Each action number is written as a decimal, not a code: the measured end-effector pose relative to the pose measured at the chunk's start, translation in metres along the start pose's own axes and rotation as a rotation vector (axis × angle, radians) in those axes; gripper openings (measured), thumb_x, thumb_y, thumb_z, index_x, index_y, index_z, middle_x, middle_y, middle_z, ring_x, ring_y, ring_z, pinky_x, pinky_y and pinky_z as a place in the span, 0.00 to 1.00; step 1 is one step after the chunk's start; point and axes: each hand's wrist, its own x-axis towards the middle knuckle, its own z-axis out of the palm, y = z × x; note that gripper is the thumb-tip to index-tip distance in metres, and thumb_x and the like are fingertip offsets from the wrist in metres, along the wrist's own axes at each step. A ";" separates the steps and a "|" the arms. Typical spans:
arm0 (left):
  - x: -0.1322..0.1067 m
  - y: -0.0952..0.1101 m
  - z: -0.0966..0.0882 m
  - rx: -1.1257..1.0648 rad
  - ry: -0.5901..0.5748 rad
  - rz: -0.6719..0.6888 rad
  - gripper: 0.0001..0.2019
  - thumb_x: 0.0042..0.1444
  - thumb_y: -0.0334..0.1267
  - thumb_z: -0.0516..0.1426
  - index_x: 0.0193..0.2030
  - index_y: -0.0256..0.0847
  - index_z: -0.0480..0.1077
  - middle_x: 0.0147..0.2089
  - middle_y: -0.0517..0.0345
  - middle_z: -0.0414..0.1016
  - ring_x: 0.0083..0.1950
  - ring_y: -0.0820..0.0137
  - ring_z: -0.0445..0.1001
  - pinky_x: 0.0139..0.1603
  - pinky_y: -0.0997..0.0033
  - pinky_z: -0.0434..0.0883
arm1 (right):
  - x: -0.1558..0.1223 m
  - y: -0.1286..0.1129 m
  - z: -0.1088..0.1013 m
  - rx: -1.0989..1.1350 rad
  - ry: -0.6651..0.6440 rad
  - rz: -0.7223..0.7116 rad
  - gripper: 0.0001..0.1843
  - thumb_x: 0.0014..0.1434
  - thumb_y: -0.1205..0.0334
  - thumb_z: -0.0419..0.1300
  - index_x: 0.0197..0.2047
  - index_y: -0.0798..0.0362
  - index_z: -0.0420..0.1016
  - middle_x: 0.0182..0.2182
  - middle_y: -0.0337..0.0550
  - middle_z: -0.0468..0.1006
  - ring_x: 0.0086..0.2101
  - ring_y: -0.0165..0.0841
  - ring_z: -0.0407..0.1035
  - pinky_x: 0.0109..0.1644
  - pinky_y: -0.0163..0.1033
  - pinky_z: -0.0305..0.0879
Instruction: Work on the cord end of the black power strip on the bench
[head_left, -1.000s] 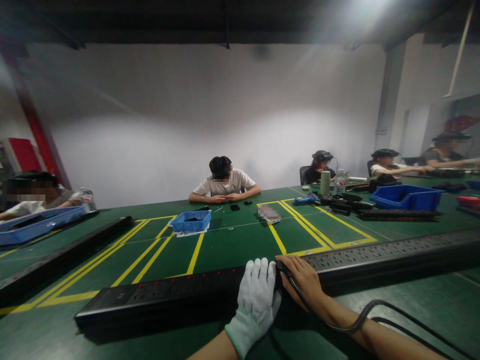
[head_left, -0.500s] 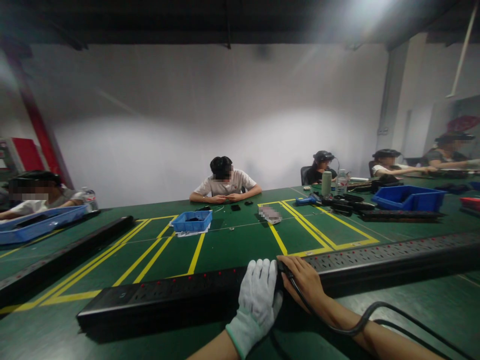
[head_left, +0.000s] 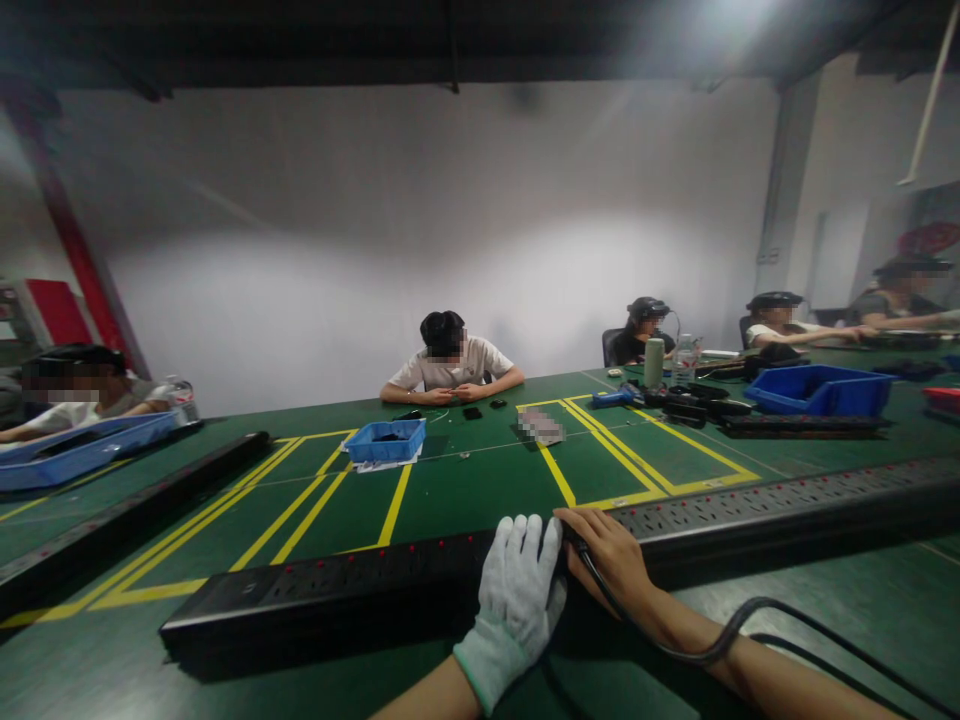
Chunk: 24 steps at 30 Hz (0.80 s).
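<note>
A long black power strip [head_left: 337, 590] with a row of sockets and small red lights lies across the green table in front of me. My left hand [head_left: 519, 595], in a white knit glove, rests flat on the strip with fingers stretched out. Beside it my bare right hand [head_left: 611, 562] is curled on the strip, gripping a black plug; its black cable [head_left: 720, 640] runs back over my right forearm.
Yellow tape lines mark the green table [head_left: 480, 480]. A small blue tray [head_left: 384, 440] sits mid-table, a larger blue bin [head_left: 821, 390] at right, another blue tray [head_left: 75, 445] and a second black strip [head_left: 135, 505] at left. Several other people sit along the far side.
Both hands stay on the strip in the same place. The view has shifted slightly; nothing on the table has moved.
</note>
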 end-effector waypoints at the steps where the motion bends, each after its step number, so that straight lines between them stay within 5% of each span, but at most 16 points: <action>1: 0.000 0.000 0.000 0.004 0.006 -0.002 0.27 0.59 0.45 0.49 0.64 0.37 0.54 0.59 0.45 0.64 0.61 0.55 0.60 0.58 0.49 0.61 | 0.000 0.000 0.000 0.003 0.002 0.005 0.21 0.54 0.70 0.52 0.51 0.49 0.67 0.43 0.44 0.75 0.42 0.35 0.69 0.47 0.41 0.66; 24: -0.004 0.002 0.003 0.019 0.099 -0.037 0.29 0.58 0.45 0.51 0.63 0.33 0.56 0.60 0.44 0.63 0.62 0.53 0.59 0.57 0.52 0.63 | 0.001 -0.001 -0.001 -0.013 0.023 -0.002 0.24 0.55 0.69 0.52 0.56 0.47 0.65 0.44 0.43 0.75 0.41 0.34 0.70 0.46 0.40 0.68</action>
